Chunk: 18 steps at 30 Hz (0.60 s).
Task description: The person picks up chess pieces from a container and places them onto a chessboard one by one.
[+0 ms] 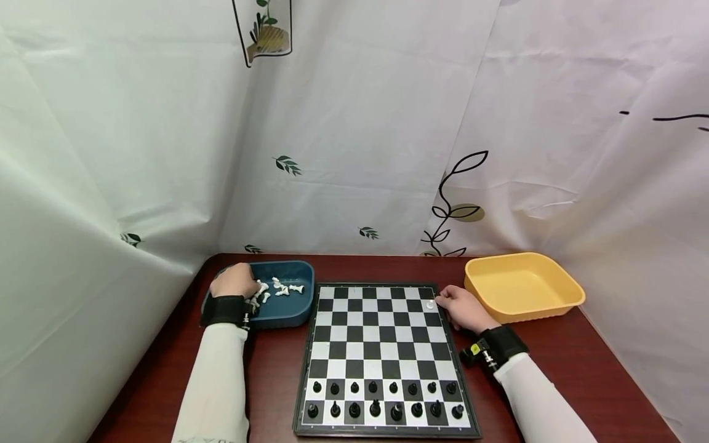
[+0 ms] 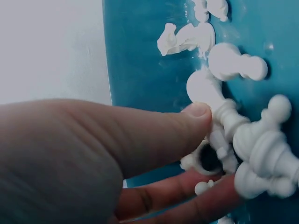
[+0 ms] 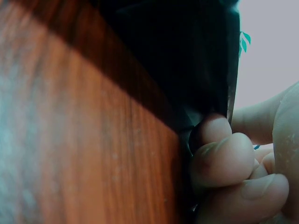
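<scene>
My left hand (image 1: 235, 280) reaches into the blue tray (image 1: 299, 317), among loose white chess pieces. In the left wrist view, the thumb touches one white piece (image 2: 231, 119), while the fingers stretch under other pieces, partly hidden. At the far right corner of the chessboard (image 1: 354, 333), my right hand (image 1: 465, 307) grips the board's edge; its fingers (image 3: 226, 161) curl against the dark side in the right wrist view. Right by those fingertips, a small white chess piece (image 1: 430, 304) stands on the board. Two rows of black chess pieces (image 1: 375, 408) stand along the near side.
A yellow tray (image 1: 523, 286) stands on the dark red table (image 1: 604, 375), behind and to the right of my right hand. White cloth walls (image 1: 354, 123) with plant prints enclose the back and sides. The blue tray is at the board's far left corner.
</scene>
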### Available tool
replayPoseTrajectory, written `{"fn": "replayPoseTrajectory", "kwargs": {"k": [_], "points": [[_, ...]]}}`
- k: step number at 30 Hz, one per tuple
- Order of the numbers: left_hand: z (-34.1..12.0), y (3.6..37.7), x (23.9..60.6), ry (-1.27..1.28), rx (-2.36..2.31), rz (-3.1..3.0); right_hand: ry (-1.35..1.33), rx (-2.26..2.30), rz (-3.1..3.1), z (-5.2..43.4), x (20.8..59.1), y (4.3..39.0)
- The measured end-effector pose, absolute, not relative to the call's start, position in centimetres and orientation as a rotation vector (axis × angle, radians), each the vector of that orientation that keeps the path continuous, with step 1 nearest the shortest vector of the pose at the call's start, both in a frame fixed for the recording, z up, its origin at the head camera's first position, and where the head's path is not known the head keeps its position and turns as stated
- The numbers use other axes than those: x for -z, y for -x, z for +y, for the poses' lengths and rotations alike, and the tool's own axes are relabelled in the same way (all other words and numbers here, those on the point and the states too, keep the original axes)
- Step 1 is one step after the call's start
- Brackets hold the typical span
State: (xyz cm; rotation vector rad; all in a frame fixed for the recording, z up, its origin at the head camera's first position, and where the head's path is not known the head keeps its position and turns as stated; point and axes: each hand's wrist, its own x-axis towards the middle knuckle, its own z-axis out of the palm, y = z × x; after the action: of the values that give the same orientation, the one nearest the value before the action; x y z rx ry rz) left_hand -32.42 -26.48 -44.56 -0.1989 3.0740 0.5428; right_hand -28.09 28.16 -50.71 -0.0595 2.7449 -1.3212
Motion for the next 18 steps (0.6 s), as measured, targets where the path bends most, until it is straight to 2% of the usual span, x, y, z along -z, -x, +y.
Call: {"fn": "replayPoseTrajectory", "kwargs": {"k": [18], "points": [[-26.56, 32.18, 44.44, 0.177, -0.586, 3.159, 0.073, 1.303, 2.752, 28.24, 50.78, 28.27]]}}
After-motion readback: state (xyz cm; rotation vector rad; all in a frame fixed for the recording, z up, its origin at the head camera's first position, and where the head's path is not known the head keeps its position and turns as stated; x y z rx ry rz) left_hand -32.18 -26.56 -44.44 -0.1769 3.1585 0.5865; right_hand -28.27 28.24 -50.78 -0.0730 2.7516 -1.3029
